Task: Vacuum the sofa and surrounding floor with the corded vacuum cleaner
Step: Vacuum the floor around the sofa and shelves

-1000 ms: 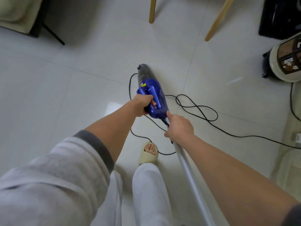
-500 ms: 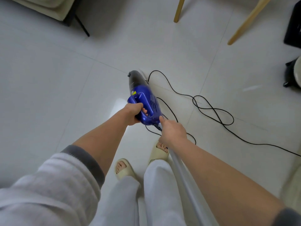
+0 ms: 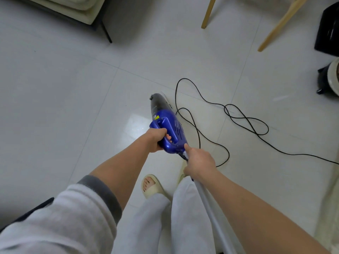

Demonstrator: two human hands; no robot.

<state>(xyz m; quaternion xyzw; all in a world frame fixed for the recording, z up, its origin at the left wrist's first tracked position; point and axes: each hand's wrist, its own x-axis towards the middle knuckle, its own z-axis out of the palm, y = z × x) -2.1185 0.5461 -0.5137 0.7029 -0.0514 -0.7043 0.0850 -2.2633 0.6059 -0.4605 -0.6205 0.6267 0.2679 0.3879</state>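
The floor [image 3: 55, 107] is glossy pale tile, mirroring light at frame centre. The vacuum [image 3: 170, 129] has a shiny blue plastic body with a dark smoky front; its tube [image 3: 211, 208], lower right, looks smooth and metallic. The cord [image 3: 245, 121] is matt black. Chair legs [image 3: 208, 13], top, are bare light wood. The sleeve [image 3: 55, 217] is soft grey cloth.

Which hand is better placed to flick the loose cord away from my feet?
Probably the right hand: it grips the silver tube beside the black cord loops. The left hand holds the blue vacuum handle, farther away.
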